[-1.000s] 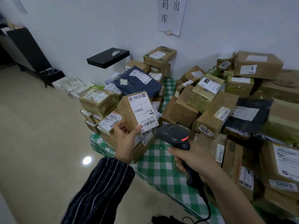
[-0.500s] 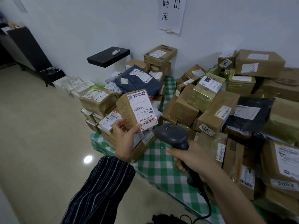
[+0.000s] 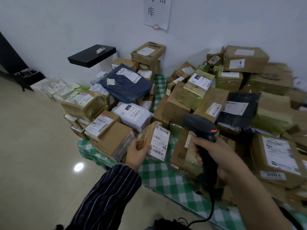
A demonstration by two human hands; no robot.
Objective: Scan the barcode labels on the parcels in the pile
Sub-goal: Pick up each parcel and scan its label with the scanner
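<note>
Far left, on the pale tiled floor (image 3: 33,146): black open bin (image 3: 25,74) against the wall, then white moulded packing trays (image 3: 56,87). On the white wall (image 3: 49,30): black floating shelf (image 3: 92,55) carrying one small white object (image 3: 100,50); further right, white paper sign (image 3: 157,12) with printed characters. Pile of parcels (image 3: 191,90): brown cardboard boxes and soft mailers, most bearing white labels, heaped on a low surface covered by a green-and-white checked cloth (image 3: 166,180). Left part of pile: taped brown box with pen marks on its label (image 3: 83,103); navy blue soft bag parcel (image 3: 127,83) lying on top; white plastic mailer (image 3: 132,113) just below it. Front centre: left hand (image 3: 137,151), in a dark pinstriped sleeve (image 3: 108,196), grips a small brown cardboard parcel (image 3: 148,134) by its lower left corner, thumb on the front, fingers behind. The parcel is tilted, its white barcode label (image 3: 160,141) facing the camera, low over the checked cloth at the pile's front edge; contact with the cloth cannot be told. Just right of it: black handheld barcode scanner (image 3: 201,128), red mark on its head, handle wrapped by the right hand (image 3: 214,156), forearm bare; black cable (image 3: 209,211) trailing down from the handle. Right part of pile: black plastic mailer (image 3: 239,108) with white label; brown box marked "5" (image 3: 245,58) at the top rear; brown box labelled "3003" (image 3: 279,160) at the front right.
</note>
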